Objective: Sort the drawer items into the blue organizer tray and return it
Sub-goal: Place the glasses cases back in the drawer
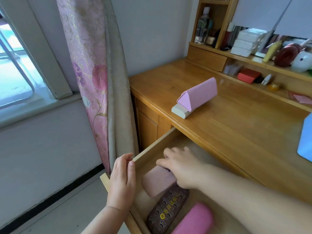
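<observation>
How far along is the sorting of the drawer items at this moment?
Early. Done: the drawer is open, and a pink triangular case lies on the desk. In hand: the right hand takes the dusty-pink case; the left hand holds the drawer's side. Left: the brown case, the bright pink case, the blue tray.

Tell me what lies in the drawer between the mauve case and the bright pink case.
Head view: a brown patterned case lies between the mauve case and the bright pink case.
</observation>
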`<state>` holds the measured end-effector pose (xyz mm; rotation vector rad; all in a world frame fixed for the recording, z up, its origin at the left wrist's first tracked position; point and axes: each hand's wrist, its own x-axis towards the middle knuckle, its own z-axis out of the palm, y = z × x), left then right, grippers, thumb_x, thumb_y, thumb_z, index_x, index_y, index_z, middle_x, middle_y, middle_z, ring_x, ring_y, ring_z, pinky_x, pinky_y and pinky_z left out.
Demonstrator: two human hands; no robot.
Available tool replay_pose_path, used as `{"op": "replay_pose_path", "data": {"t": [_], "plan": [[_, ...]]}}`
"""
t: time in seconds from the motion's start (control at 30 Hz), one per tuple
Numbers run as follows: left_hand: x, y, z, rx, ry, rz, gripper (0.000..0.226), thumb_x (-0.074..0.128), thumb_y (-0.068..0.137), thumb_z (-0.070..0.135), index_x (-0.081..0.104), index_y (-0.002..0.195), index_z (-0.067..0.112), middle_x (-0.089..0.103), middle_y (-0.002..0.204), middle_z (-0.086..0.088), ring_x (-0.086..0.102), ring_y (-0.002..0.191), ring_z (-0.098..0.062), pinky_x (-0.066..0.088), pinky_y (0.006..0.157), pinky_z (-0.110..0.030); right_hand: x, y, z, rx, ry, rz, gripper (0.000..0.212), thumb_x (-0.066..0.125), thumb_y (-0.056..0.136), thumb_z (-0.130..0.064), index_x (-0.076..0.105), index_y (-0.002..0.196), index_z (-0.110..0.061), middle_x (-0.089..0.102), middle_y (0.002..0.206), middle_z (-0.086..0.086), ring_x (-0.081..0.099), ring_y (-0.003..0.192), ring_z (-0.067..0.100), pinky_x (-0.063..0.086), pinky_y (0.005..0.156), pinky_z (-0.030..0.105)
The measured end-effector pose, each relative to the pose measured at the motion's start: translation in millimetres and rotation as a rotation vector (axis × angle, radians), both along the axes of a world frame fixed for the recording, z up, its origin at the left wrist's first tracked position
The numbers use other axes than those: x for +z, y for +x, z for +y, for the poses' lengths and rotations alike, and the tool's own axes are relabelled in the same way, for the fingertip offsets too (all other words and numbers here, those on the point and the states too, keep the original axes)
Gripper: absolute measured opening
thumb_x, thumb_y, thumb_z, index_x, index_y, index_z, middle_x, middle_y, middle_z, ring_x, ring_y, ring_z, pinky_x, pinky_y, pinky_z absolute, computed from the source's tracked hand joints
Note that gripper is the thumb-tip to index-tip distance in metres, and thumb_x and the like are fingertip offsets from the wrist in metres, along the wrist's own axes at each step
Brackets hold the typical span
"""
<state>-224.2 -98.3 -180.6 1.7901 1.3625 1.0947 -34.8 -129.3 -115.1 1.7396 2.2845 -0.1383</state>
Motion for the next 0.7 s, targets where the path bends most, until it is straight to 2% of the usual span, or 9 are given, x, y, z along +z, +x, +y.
{"op": "replay_pose_path", "data": {"t": [0.07, 0.13, 0.2, 0.27, 0.4, 0.53, 0.6, 0.63, 0.7], "plan": [[-0.7, -0.3, 0.7, 0.0, -0.007, -0.007, 0.016, 0.044, 0.097, 0.016, 0.054, 0.108, 0.023, 0.054, 0.104, 0.015, 0.047, 0.103, 0.01, 0.03, 0.084, 0.0, -30.0, -16.0, 18.4, -0.078, -0.001, -0.077, 0.064, 0.07, 0.073, -0.012, 0.04, 0.128, -0.026, 0.039, 0.123, 0.01, 0.042, 0.115, 0.034, 0.041, 0.087, 0.047], [-2.5, -0.4, 1.9, -0.002, 0.001, -0.01, 0.015, 0.045, 0.096, 0.017, 0.053, 0.106, 0.025, 0.055, 0.103, 0.013, 0.048, 0.103, 0.008, 0.033, 0.084, -0.004, -56.0, -30.9, 33.5, -0.078, 0.02, -0.098, 0.056, 0.068, 0.077, -0.013, 0.041, 0.126, -0.022, 0.041, 0.122, 0.012, 0.042, 0.116, 0.035, 0.041, 0.088, 0.049], [-4.2, -0.1, 2.7, -0.009, 0.002, -0.008, 0.015, 0.046, 0.096, 0.017, 0.054, 0.106, 0.026, 0.056, 0.103, 0.014, 0.05, 0.103, 0.004, 0.036, 0.087, -0.013, -78.7, -43.8, 40.9, -0.046, 0.085, -0.013, 0.04, 0.059, 0.086, -0.013, 0.041, 0.121, -0.018, 0.044, 0.121, 0.011, 0.045, 0.115, 0.034, 0.04, 0.09, 0.05], [-5.0, 0.5, 3.1, -0.02, -0.005, 0.002, 0.013, 0.046, 0.097, 0.024, 0.053, 0.106, 0.03, 0.056, 0.102, 0.015, 0.052, 0.103, 0.003, 0.037, 0.087, -0.015, -92.3, -49.6, 42.0, -0.045, 0.125, 0.118, 0.029, 0.049, 0.092, -0.013, 0.04, 0.119, -0.016, 0.043, 0.121, 0.011, 0.045, 0.116, 0.033, 0.039, 0.091, 0.051], [-4.8, 1.8, 2.7, -0.03, 0.018, 0.03, 0.015, 0.047, 0.09, 0.029, 0.051, 0.104, 0.033, 0.057, 0.1, 0.015, 0.051, 0.097, 0.012, 0.033, 0.08, 0.001, -96.2, -40.2, 35.2, -0.157, 0.088, 0.29, 0.044, 0.068, 0.08, -0.016, 0.043, 0.116, -0.013, 0.031, 0.134, 0.008, 0.037, 0.123, 0.027, 0.045, 0.091, 0.041], [-8.5, -0.8, 3.7, -0.037, 0.032, 0.074, 0.017, 0.053, 0.093, 0.013, 0.055, 0.102, 0.027, 0.059, 0.1, 0.014, 0.052, 0.096, 0.006, 0.035, 0.082, -0.006, -79.5, -35.6, 24.1, -0.095, 0.081, 0.311, 0.042, 0.064, 0.083, -0.024, 0.051, 0.121, -0.013, 0.044, 0.128, 0.005, 0.04, 0.123, 0.024, 0.038, 0.098, 0.038], [-9.5, -1.7, 3.5, -0.046, 0.027, 0.091, 0.015, 0.052, 0.093, 0.012, 0.057, 0.102, 0.024, 0.059, 0.1, 0.017, 0.052, 0.097, 0.002, 0.035, 0.083, -0.012, -55.3, -26.4, 19.5, -0.043, 0.227, 0.424, 0.033, 0.061, 0.085, -0.024, 0.061, 0.117, -0.015, 0.057, 0.117, 0.003, 0.051, 0.112, 0.022, 0.044, 0.095, 0.037], [-9.6, -1.6, 3.5, -0.05, 0.027, 0.096, 0.015, 0.052, 0.093, 0.012, 0.058, 0.102, 0.023, 0.059, 0.1, 0.019, 0.052, 0.097, 0.002, 0.035, 0.083, -0.011, -39.2, -17.4, 19.7, -0.03, 0.354, 0.482, 0.025, 0.062, 0.084, -0.024, 0.066, 0.108, -0.015, 0.063, 0.107, 0.001, 0.058, 0.1, 0.02, 0.05, 0.085, 0.035], [-8.8, -1.4, 3.0, -0.051, 0.027, 0.1, 0.017, 0.052, 0.093, 0.012, 0.058, 0.101, 0.026, 0.059, 0.099, 0.022, 0.051, 0.099, 0.006, 0.032, 0.082, -0.003, -4.8, 7.8, 25.3, -0.032, 0.691, 0.555, 0.014, 0.066, 0.08, -0.021, 0.07, 0.092, -0.015, 0.066, 0.092, -0.002, 0.062, 0.083, 0.018, 0.052, 0.07, 0.027]]}}
